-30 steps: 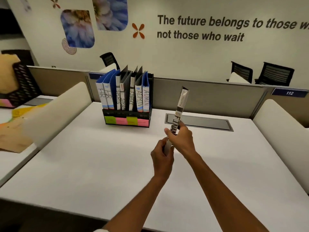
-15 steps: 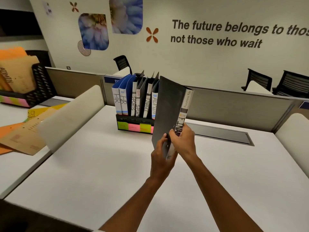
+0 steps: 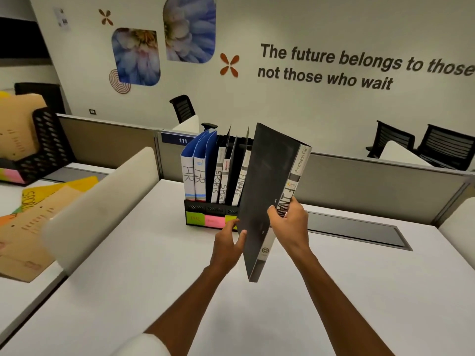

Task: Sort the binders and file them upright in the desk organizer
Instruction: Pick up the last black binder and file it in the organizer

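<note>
I hold a black binder upright above the white desk, its white spine reading FINANCE turned to the right. My left hand grips its lower left edge and my right hand grips the spine. Just behind it stands the black desk organizer with coloured labels along its front. Upright in it are two blue HR binders, two SPORTS binders and a FINANCE binder. The held binder hides the organizer's right part.
A beige padded divider borders the desk on the left. Beyond it lie brown and yellow folders and a second black organizer. A grey cable hatch is set into the desk at the right. A partition runs along the back.
The binder turned from spine-on to showing its black cover and moved left and forward, close in front of the organizer. My view moved nearer to the organizer.
</note>
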{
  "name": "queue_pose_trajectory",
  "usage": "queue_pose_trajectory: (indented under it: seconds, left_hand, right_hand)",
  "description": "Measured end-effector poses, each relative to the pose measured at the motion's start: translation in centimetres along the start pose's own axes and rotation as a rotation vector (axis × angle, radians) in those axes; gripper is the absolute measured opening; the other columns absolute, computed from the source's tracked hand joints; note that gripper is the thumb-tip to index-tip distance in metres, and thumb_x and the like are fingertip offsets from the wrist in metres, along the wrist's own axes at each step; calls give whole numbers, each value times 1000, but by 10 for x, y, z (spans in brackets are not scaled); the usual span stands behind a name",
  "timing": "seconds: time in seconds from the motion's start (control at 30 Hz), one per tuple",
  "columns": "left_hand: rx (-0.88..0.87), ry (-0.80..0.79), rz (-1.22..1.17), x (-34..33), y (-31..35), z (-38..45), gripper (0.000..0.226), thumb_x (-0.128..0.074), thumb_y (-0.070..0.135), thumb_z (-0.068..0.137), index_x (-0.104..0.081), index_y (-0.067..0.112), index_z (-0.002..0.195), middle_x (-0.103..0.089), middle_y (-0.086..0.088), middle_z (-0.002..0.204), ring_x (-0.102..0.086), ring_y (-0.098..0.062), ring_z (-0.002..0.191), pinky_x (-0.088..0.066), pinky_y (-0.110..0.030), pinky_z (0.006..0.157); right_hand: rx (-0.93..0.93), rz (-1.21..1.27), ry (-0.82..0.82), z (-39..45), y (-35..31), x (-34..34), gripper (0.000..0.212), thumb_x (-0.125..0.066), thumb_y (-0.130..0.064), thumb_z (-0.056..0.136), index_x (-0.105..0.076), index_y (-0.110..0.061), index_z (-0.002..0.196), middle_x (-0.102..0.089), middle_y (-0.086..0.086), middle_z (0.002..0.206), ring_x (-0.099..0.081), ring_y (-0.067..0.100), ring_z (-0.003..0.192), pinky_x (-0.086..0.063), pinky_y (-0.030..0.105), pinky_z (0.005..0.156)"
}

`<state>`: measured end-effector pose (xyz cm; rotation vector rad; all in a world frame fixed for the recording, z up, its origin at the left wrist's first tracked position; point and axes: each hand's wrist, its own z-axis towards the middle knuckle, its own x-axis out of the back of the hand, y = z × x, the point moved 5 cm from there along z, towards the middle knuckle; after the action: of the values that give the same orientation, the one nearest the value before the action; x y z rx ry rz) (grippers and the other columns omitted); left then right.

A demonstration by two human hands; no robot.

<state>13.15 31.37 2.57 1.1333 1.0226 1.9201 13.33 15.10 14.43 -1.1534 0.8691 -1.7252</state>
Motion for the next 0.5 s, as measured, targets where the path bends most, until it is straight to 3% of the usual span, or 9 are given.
queue_pose_trajectory:
  seconds: [0.2,0.3,0.5]
  left_hand:
    - [4,-219,3,-9,-19,53,47,-61,16,93,-47,13,138,-59,-2,133,-55,-13,122,-43,-18,96]
    - [9,-237,-8,-8,-21,78,49,-60,14,93,-45,13,140,-59,-3,133,-53,-9,120,-42,-19,96]
    - [59,-283,-80,-10,-20,127,46,-54,7,94,-45,13,139,-60,-4,128,-55,-13,117,-45,-25,97]
  right_hand:
    - [21,-17,91,10,-6,-15,13,-65,-20,90,-57,-20,100,-63,-9,89,-63,10,78,-52,15,68]
    - [25,-47,127,12,-12,-18,15,-66,-22,90,-57,-20,101,-63,-5,95,-62,10,79,-47,9,65]
    - [28,-69,184,18,-24,-18,15,-67,-23,89,-54,-24,96,-57,-18,85,-59,4,71,-44,4,59]
